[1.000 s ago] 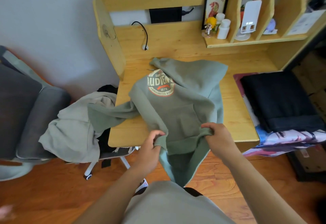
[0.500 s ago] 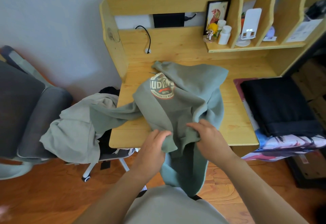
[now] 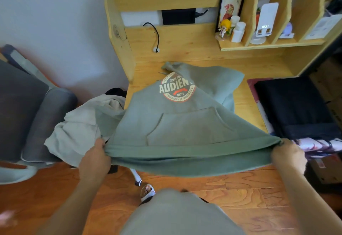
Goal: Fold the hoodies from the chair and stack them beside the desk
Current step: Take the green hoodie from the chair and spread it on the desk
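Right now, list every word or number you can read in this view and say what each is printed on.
"AUDIEN", cut off by a fold: large letters across the round badge on the green hoodie.
"1874": under the red stroke in the same badge.
"HANDCRAFTED WORKWEAR": along the badge's lower rim.
"SUPER", then hidden letters: above the large word.
Badge's top rim: too blurred to read.
Sheet of paper on the shelf: print too small to read.

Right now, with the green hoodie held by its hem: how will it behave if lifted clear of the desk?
Probably floppy: the green hoodie sags between the left hand and right hand, which grip its hem corners. Its sleeve trails left over the beige garment, so it may drag that along. The fabric looks thick, likely moderately heavy, not slippery.
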`<move>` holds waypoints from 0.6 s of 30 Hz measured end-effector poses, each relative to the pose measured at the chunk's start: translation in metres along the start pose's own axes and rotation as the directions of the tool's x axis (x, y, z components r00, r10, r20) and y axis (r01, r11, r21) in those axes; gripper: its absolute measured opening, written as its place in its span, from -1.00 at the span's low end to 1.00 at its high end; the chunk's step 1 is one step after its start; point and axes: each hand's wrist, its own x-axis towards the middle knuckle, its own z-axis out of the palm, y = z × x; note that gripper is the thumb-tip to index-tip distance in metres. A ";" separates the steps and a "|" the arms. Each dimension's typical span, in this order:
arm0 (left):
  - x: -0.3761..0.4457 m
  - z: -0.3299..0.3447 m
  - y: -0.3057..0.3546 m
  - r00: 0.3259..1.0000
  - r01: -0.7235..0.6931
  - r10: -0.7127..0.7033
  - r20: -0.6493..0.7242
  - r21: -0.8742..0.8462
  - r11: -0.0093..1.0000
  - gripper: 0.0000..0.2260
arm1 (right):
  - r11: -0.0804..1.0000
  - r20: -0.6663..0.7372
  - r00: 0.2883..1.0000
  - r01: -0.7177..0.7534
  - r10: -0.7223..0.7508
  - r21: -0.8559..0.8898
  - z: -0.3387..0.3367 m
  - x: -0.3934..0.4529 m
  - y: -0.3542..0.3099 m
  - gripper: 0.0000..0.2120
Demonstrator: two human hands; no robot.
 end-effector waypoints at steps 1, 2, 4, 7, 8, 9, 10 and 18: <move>0.005 0.009 -0.001 0.997 0.080 -0.076 0.029 -0.163 0.983 -0.76 | 0.997 0.065 0.996 -0.069 0.066 0.044 0.008 -0.002 0.000 -0.71; 0.007 0.017 0.002 0.982 0.188 -0.161 0.102 -0.367 0.911 -0.71 | 0.982 0.148 0.982 -0.138 0.119 0.127 0.022 -0.002 0.001 -0.71; 0.006 0.028 0.012 0.968 0.251 -0.166 0.189 -0.670 0.699 -0.57 | 0.875 0.315 0.937 -0.274 0.149 0.399 0.043 -0.009 -0.003 -0.69; 0.007 0.011 0.057 0.979 0.175 -0.007 0.204 -0.817 0.550 -0.56 | 0.625 0.324 0.942 -0.307 0.091 0.718 0.028 -0.022 -0.042 -0.54; 0.016 -0.002 0.075 0.979 0.162 0.020 0.202 -0.836 0.524 -0.57 | 0.577 0.273 0.960 -0.254 0.055 0.776 0.009 -0.022 -0.065 -0.54; 0.028 -0.019 0.099 0.983 0.133 0.044 0.179 -0.856 0.500 -0.59 | 0.517 0.226 0.974 -0.201 0.016 0.832 -0.016 -0.018 -0.091 -0.57; 0.044 -0.042 0.122 0.989 0.098 0.049 0.140 -0.864 0.494 -0.62 | 0.450 0.180 0.983 -0.148 -0.029 0.881 -0.044 -0.011 -0.120 -0.60; 0.114 -0.315 0.320 0.935 -0.344 0.099 -0.340 -0.939 0.027 -0.71 | -0.126 -0.197 0.960 0.175 -0.197 0.977 -0.312 -0.002 -0.311 -0.69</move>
